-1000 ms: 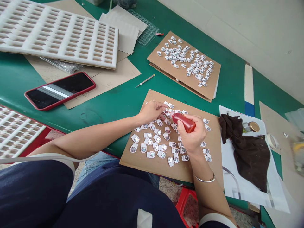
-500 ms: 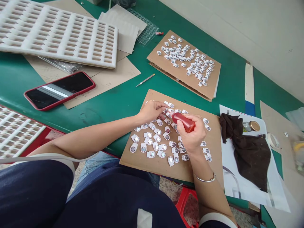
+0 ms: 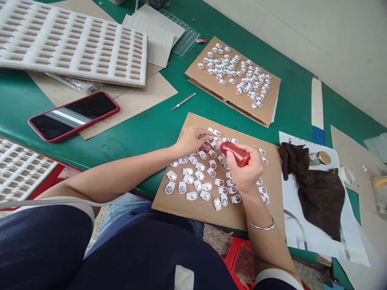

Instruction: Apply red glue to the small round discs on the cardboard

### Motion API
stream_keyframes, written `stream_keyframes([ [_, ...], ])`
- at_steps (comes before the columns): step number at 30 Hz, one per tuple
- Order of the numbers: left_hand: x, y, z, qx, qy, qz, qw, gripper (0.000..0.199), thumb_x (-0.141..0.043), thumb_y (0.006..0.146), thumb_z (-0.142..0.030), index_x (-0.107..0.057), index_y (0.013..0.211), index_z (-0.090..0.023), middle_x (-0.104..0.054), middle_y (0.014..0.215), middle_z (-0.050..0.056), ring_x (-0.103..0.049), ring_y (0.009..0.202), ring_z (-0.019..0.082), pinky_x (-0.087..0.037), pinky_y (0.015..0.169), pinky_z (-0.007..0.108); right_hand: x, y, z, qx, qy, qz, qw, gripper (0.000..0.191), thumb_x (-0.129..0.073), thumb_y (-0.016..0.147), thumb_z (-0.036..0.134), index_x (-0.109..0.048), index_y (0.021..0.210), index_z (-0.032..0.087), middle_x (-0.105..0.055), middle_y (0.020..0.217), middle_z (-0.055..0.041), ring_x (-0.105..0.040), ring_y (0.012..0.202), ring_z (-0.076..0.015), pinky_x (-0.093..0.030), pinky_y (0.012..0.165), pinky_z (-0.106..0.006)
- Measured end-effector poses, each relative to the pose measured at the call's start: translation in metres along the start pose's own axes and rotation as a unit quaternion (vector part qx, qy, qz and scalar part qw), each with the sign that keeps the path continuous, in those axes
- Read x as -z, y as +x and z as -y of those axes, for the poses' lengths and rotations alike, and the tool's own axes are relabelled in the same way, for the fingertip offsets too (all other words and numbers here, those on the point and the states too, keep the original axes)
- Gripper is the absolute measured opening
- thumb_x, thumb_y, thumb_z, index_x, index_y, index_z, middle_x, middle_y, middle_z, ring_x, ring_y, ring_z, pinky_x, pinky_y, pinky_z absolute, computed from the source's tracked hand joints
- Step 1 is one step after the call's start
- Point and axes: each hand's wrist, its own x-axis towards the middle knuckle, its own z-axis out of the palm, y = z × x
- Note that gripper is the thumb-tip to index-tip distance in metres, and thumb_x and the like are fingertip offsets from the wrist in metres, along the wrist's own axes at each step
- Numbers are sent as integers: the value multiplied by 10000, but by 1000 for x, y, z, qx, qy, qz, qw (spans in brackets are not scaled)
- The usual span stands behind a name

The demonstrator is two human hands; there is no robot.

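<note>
In the head view my right hand [image 3: 248, 169] is wrapped round a red squeeze bottle [image 3: 236, 154], tilted so that its pale nozzle points down-left at the small pieces. My left hand [image 3: 192, 141] rests at the upper left of a brown cardboard sheet [image 3: 172, 207], its fingers drawn together beside the nozzle. What lies between those fingertips is too small and partly hidden to make out. Rows of small round silvery pieces with white tabs, such as this round piece [image 3: 205, 195], cover the cardboard. Several more are hidden under my hands.
Behind stands a cardboard stack [image 3: 198, 76] bearing more round pieces. A thin pen-like tool [image 3: 183, 101] lies on the green table [image 3: 145, 133]. Left are a red-cased phone [image 3: 74, 117] and a white slotted tray [image 3: 75, 44]; right, a dark cloth [image 3: 322, 201] and a gold-lidded jar [image 3: 322, 158].
The bottle and my right hand have shifted very slightly to the right. My left hand stays at nearly the same spot, and the whole view has drifted a little.
</note>
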Motion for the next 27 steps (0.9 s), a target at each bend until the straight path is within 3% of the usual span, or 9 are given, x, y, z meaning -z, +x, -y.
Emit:
stream_keyframes([
  [11, 0, -2, -1, 0, 3, 1, 1000, 252, -535, 883, -224, -635, 1092, -127, -688, 647, 64, -671, 599, 136, -541, 584, 230, 1, -1, -1, 1, -15, -10, 1000, 270, -675, 707, 259, -543, 927, 174, -616, 884, -26, -605, 799, -140, -525, 696, -293],
  [15, 0, -2, -2, 13, -8, -3, 1000, 244, -506, 894, -201, -619, 1091, -110, -684, 637, 66, -679, 620, 150, -545, 590, 242, 5, 1, -4, -57, 7, -72, 996, 278, -679, 707, 281, -552, 931, 175, -626, 900, -37, -620, 789, -153, -529, 694, -313],
  [17, 1, -1, -3, 16, -20, -1, 1000, 243, -501, 896, -195, -611, 1092, -104, -681, 635, 70, -679, 618, 160, -546, 585, 255, 9, 4, -7, -129, 76, -115, 982, 270, -650, 739, 312, -531, 939, 175, -617, 914, -42, -603, 629, -118, -507, 541, -273],
  [20, 0, -1, -3, 22, -40, 3, 999, 244, -491, 901, -194, -602, 1096, -100, -672, 621, 71, -679, 623, 168, -541, 577, 258, 14, 12, -16, -222, 209, -158, 939, 258, -602, 770, 342, -478, 926, 179, -582, 893, -27, -507, 426, -71, -375, 340, -226],
  [24, 3, -3, -8, 0, -30, 7, 1000, 269, -497, 902, -219, -595, 1122, -98, -651, 583, 54, -651, 574, 136, -492, 525, 208, 21, 23, -38, -290, 284, -194, 893, 261, -568, 759, 383, -435, 864, 184, -492, 720, 24, -469, 394, -73, -320, 305, -214],
  [27, 15, 0, -16, -59, 23, -33, 997, 262, -522, 886, -229, -631, 1086, -100, -668, 644, 56, -565, 489, 70, -420, 474, 166, 25, 26, -59, -329, 293, -195, 876, 273, -548, 742, 403, -401, 830, 191, -478, 644, 32, -440, 369, -67, -285, 304, -199],
])
